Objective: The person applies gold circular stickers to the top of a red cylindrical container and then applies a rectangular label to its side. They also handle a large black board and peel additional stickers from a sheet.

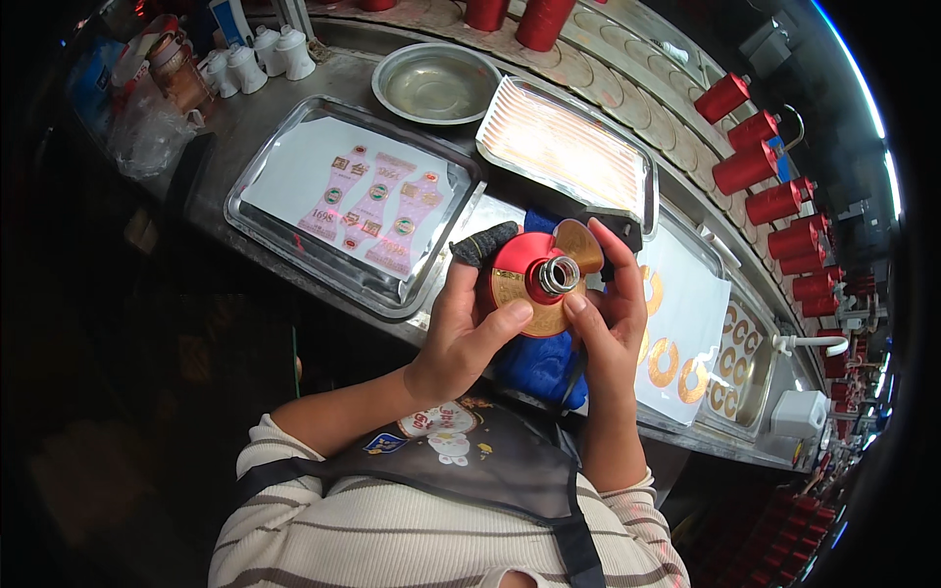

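A red bottle [524, 253] is held between my two hands with its open silver-coloured threaded neck [558, 275] facing up toward me. Around the neck, a gold C-shaped label [512, 294] covers part of the shoulder, and one end of it stands up by my right index finger. My left hand [459, 328] grips the bottle's left side, its thumb pressing on the label; a dark cover [482, 244] wraps one of its fingers. On the other side, my right hand [616, 318] closes round the bottle, thumb on the label near the neck. Blue cloth [534, 367] lies behind the bottle.
Pink decals on a white sheet lie in a metal tray [257, 223] at left. Behind are a metal bowl [392, 83] and a striped tray [569, 147]. More gold C-shaped labels [663, 363] lie at right, near a white jug [799, 414]. Red bottles [745, 169] line the curving conveyor.
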`<state>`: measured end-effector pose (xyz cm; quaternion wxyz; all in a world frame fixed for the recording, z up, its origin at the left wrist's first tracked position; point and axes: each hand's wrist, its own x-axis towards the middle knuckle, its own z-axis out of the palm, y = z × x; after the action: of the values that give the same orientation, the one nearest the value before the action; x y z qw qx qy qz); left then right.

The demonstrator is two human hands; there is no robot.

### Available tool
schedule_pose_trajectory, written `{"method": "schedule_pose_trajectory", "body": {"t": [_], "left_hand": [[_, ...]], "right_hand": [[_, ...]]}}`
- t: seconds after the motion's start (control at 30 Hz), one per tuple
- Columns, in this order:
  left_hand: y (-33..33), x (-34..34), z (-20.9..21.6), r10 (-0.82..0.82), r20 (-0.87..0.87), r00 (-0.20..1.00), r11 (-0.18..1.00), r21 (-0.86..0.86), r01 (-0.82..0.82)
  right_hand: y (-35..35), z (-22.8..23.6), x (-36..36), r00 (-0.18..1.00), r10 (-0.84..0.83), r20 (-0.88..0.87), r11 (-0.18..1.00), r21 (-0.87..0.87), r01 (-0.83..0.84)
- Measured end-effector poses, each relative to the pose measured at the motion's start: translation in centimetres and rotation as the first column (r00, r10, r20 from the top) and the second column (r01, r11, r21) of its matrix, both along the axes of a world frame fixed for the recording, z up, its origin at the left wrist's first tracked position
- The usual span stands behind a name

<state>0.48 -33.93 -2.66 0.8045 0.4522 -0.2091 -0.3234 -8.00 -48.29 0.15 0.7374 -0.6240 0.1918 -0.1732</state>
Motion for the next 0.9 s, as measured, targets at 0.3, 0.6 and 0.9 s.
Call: {"method": "schedule_pose_trajectory", "body": {"t": [0.3, 0.6, 0.9], "left_hand": [[-0.1, 0.0, -0.1, 0.039, 0.004, 0.999, 0.996, 0.074, -0.039], [0.2, 0.0, -1.1, 0.085, 0.178, 0.98, 0.995, 0.035, -0.093], [1.7, 1.4, -4.7, 0.196, 0.773, 0.604, 0.93, 0.049, -0.364]], "right_hand": [[0.4, -0.5, 0.2, 0.998, 0.007, 0.055, 0.998, -0.058, -0.004], [0.2, -0.5, 0.0, 0.999, 0.018, 0.044, 0.998, -0.069, -0.015], [-0.2, -0.8, -0.4, 0.999, 0.039, 0.026, 0.99, -0.134, -0.035]]}}
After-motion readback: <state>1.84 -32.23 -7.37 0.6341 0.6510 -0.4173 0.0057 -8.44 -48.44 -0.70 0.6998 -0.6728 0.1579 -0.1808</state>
